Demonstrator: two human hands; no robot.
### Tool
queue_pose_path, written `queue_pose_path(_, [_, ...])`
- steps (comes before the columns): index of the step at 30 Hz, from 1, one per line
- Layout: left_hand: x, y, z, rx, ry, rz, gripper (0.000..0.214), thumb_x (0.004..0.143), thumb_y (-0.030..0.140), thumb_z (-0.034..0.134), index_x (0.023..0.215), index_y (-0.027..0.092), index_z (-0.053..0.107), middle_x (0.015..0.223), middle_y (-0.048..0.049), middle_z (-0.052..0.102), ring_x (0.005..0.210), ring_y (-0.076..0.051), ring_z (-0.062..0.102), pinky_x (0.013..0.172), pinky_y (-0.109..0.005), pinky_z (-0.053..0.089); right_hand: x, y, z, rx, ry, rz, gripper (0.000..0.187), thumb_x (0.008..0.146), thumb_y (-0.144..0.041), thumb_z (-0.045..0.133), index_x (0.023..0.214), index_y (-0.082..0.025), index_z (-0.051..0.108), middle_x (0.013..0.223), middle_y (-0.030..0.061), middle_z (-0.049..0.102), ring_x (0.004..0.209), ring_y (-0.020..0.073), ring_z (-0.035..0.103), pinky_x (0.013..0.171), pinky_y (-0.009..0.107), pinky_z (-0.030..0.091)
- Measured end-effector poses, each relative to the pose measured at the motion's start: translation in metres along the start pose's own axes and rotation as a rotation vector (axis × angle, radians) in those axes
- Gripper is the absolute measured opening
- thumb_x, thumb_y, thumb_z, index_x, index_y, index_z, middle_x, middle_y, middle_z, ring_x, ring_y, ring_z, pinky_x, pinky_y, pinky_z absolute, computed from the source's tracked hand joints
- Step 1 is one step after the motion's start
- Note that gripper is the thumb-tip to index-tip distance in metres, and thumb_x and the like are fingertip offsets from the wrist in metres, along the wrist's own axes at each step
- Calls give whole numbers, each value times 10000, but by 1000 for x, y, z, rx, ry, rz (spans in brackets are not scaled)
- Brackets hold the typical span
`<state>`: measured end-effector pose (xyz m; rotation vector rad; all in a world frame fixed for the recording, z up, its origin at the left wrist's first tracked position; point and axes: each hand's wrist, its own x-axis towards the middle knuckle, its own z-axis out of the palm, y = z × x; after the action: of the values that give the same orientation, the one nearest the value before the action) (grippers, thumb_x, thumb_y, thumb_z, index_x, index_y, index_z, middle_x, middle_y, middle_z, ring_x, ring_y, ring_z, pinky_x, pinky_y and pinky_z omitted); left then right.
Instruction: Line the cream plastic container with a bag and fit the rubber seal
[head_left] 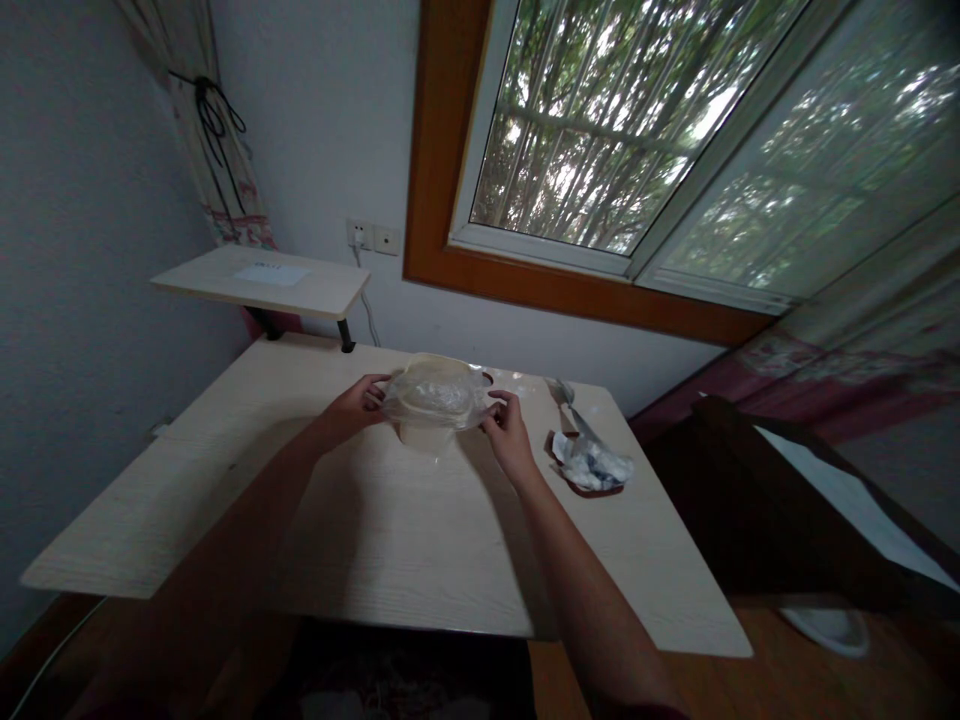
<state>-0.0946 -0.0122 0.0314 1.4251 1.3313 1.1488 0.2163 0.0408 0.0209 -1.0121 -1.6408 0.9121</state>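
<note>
Pinching clear cling film at its left edge with left hand, fingers closed on the sheet; stretching it over cream bowl standing mid-way along wooden table; gripping the opposite edge with right hand. Could probably tear the film, or tip the bowl toward spoon and dark dish, if pulled unevenly

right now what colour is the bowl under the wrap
The bowl is cream under the plastic wrap; best in head view.
</note>
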Motion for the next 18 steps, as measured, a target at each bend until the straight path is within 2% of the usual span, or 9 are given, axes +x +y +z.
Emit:
queue_pose_path(2, [-1,2,3,45,37,68,764,714,290,787,1405,201,474,1240,-121,560,948,-193,625,768,-330,557,-1,-4,1,-122,46,-87,514,819,-265,609,1308,-226,453,992,28,601,761,157,585,669,291,497])
queue_pose_path(5, [-4,7,7,118,81,226,767,753,287,773,1447,235,452,1442,-157,442,1163,-254,578,877,-362,560,-1,-16,1,-293,100,-274,676,819,-233,639,1449,-255,395,1306,130,497,926,197,595,735,353,548])
queue_pose_path(8, [-3,10,10,104,68,297,739,797,295,744,1469,253,440,1497,-152,415,1269,-280,537,990,-404,527,0,-27,0,-464,116,-432,760,812,-137,616,1507,-321,371,1423,139,401,1139,264,541,895,459,548])
queue_pose_path(11, [3,10,13,18,59,280,746,792,272,736,1470,233,429,1432,-155,494,1232,-271,575,977,-400,531,0,-31,0,-565,124,-528,780,811,-97,610,1511,-356,382,1421,130,401,1249,306,469,985,527,508])
queue_pose_path(13, [6,10,15,-45,89,249,755,763,249,752,1449,217,436,1381,-148,531,1184,-255,603,929,-366,543,0,-30,0,-544,119,-547,749,823,-97,600,1500,-343,395,1361,131,439,1186,290,509,957,510,523])
queue_pose_path(15, [6,13,16,-117,110,206,760,743,236,767,1428,216,440,1333,-130,549,1098,-222,638,865,-324,549,0,-29,-1,-467,110,-528,693,841,-102,578,1481,-312,412,1270,122,490,1025,240,570,875,449,553])
queue_pose_path(18, [-1,20,15,-256,118,170,720,740,233,775,1387,223,460,1214,-79,563,918,-152,658,764,-270,543,0,-30,-4,-349,125,-489,593,869,-121,558,1433,-266,445,1149,88,556,823,172,575,775,364,553])
